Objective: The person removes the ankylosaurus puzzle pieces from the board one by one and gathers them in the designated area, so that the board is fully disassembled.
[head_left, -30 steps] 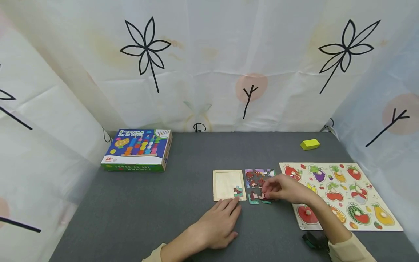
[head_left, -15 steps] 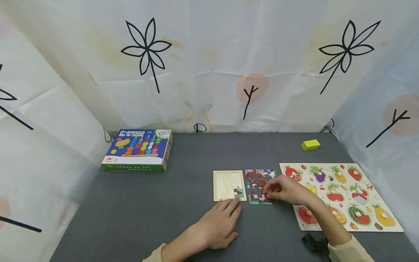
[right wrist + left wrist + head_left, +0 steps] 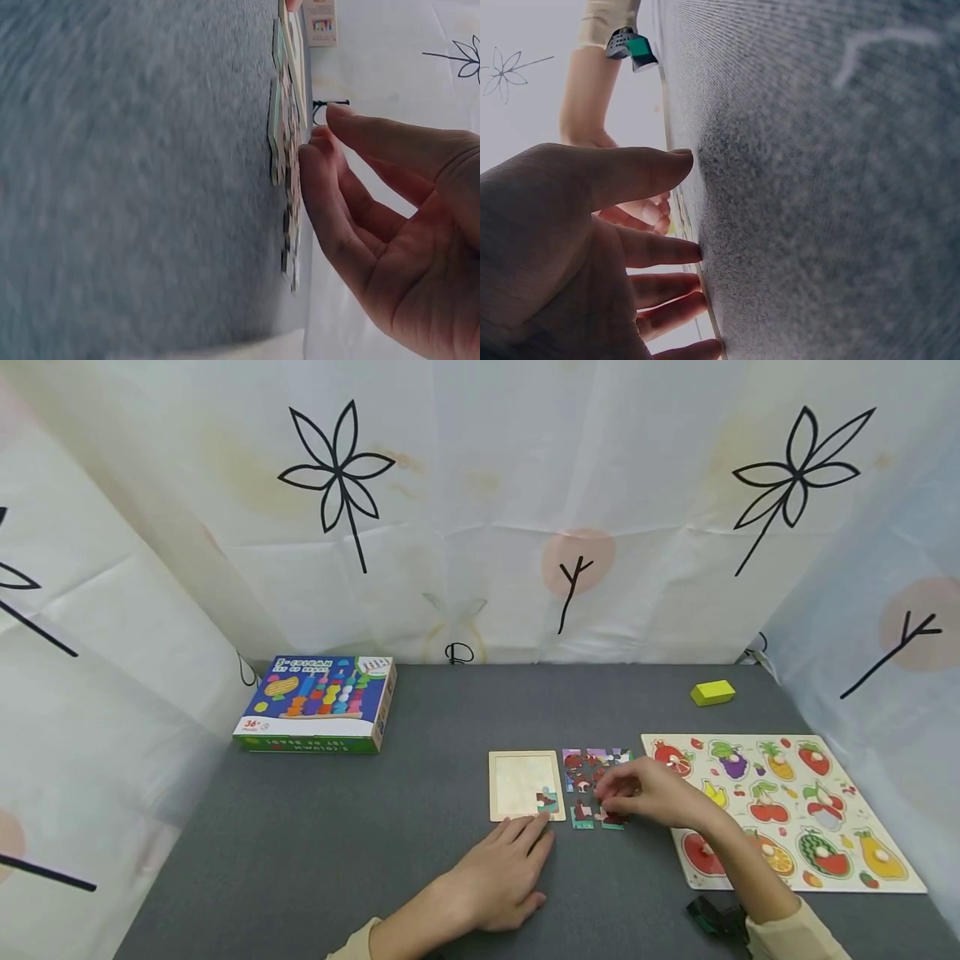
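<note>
In the head view a shallow wooden puzzle frame (image 3: 492, 785) lies on the grey table, with one puzzle piece (image 3: 547, 800) in its lower right corner. Several loose puzzle pieces (image 3: 582, 817) are spread just right of it. My left hand (image 3: 497, 875) lies with its fingers spread, fingertips at the frame's near edge. Above the loose pieces is my right hand (image 3: 654, 792), its fingers bent and partly covering them. In the right wrist view a gap shows between thumb and forefinger, with fingertips close by the pieces (image 3: 277, 131); whether they touch is unclear.
A board with fruit shapes (image 3: 896, 883) lies under and beside my right forearm. Behind it stands a yellow block (image 3: 712, 693). At the far left is a blue toy box (image 3: 315, 702). A black object (image 3: 716, 917) sits by the right sleeve. Pale cloth encloses the back and sides.
My right hand has shifted slightly left over the loose pieces. The left hand stays at the frame, and the piece in the corner has not moved.
</note>
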The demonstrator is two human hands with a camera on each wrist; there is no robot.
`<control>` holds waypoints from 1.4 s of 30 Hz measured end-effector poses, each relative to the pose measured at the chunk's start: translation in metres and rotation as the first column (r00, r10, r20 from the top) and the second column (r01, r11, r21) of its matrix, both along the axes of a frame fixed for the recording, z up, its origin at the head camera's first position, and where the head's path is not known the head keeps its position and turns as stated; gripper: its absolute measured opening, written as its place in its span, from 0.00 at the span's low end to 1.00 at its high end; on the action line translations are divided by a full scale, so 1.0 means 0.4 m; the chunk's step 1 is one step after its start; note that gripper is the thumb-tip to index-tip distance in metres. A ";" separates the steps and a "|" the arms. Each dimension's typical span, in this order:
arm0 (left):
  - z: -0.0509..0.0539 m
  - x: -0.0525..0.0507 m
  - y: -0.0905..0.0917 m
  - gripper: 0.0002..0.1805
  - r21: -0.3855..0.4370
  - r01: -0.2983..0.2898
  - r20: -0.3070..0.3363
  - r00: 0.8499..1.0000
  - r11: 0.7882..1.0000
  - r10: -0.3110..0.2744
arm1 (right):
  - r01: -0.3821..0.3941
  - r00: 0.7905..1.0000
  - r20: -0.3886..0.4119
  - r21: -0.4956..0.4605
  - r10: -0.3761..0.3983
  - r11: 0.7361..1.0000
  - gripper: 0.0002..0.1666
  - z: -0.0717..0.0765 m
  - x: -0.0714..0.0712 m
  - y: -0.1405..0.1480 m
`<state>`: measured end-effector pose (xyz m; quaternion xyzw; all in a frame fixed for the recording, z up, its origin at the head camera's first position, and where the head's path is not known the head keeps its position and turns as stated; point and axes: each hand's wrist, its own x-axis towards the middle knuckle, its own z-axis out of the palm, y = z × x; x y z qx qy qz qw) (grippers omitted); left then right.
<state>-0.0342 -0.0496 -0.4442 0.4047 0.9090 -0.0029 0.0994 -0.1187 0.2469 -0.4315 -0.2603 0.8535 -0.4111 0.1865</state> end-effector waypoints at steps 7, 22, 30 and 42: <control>0.002 0.001 0.000 0.41 -0.003 -0.003 -0.010 1.000 1.000 0.003 | -0.033 0.999 -0.012 -0.076 0.033 0.997 0.07 -0.008 -0.004 -0.035; 0.001 0.002 -0.004 0.41 -0.004 0.006 -0.037 0.999 1.000 -0.007 | -0.045 0.997 0.055 -0.106 0.051 0.993 0.08 -0.031 -0.036 -0.114; -0.001 -0.002 -0.005 0.41 0.004 0.021 -0.034 0.999 1.000 -0.021 | -0.024 0.999 0.036 -0.024 0.025 0.999 0.10 -0.032 -0.053 -0.145; 0.002 -0.003 -0.009 0.41 0.007 0.033 -0.029 0.999 0.999 -0.033 | -0.041 0.998 0.039 -0.004 0.041 0.999 0.07 -0.031 -0.065 -0.171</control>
